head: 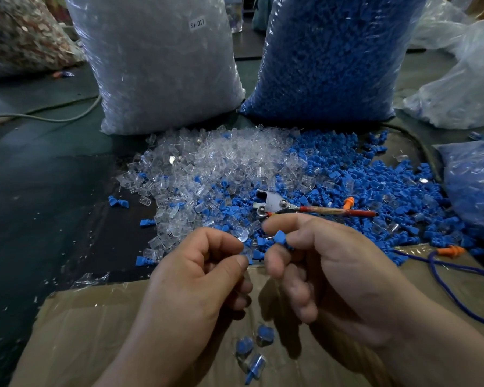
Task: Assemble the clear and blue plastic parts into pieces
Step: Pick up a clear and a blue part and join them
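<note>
My left hand pinches a small clear plastic part between thumb and forefinger. My right hand pinches a blue plastic part just right of it, the two parts a small gap apart. Both hands hover above a cardboard sheet. Three joined clear-and-blue pieces lie on the cardboard below my hands. Beyond my fingers spreads a loose pile of clear parts that merges on the right into a pile of blue parts.
Red-handled metal pliers lie on the pile behind my right hand. A big bag of clear parts and a big bag of blue parts stand at the back. A smaller blue-filled bag and a blue cord lie at right.
</note>
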The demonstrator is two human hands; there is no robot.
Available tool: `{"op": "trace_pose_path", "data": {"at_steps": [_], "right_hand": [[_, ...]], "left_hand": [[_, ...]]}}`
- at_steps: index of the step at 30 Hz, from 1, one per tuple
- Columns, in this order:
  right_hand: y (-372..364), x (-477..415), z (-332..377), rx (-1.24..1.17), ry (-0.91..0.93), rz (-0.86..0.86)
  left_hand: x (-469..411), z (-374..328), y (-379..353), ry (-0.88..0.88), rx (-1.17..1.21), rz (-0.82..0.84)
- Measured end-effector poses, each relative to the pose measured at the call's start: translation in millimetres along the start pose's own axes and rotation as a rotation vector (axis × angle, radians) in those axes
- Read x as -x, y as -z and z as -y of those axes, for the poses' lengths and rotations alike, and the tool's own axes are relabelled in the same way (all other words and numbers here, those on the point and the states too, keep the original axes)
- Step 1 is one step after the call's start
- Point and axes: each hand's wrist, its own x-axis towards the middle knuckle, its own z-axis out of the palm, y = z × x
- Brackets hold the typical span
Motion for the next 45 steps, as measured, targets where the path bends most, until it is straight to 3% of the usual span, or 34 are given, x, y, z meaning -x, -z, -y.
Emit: {"op": "trace_pose_path", "data": {"at_steps": [4, 7, 14, 16, 20, 30, 39, 42, 45], "right_hand": [[0, 2, 1, 0.030, 0.036, -0.007], [-2, 1, -2, 0.208, 0.160, -0.063], [6, 1, -15, 1.246, 0.774, -0.177], [5, -1, -15, 1.330, 0.882, -0.155], [4, -3, -14, 1.227, 0.971, -0.145], [0, -3, -14, 1.296, 1.016, -0.093], [-1, -2, -17, 1.588, 0.972, -0.092], [-2, 0, -16, 1.623, 0.967, -0.052], [1, -1, -7, 1.860, 0.769, -0.234]], "left_hand": [[-1, -1, 0, -0.007, 0.013, -0.001], [-1, -1, 1, 0.006, 0.033, 0.000], [-2, -5, 2, 0.072, 0.194, 0.050], [-1, -10, 4, 0.096, 0.252, 0.100], [0, -12, 4, 0.067, 0.253, 0.137], [-2, -9, 5, 0.046, 0.241, 0.107], [-2, -8, 5, 0.018, 0.252, 0.097], [-4, -2, 5, -0.011, 0.158, 0.041], [-4, 0, 7, -0.014, 0.114, 0.007]]}}
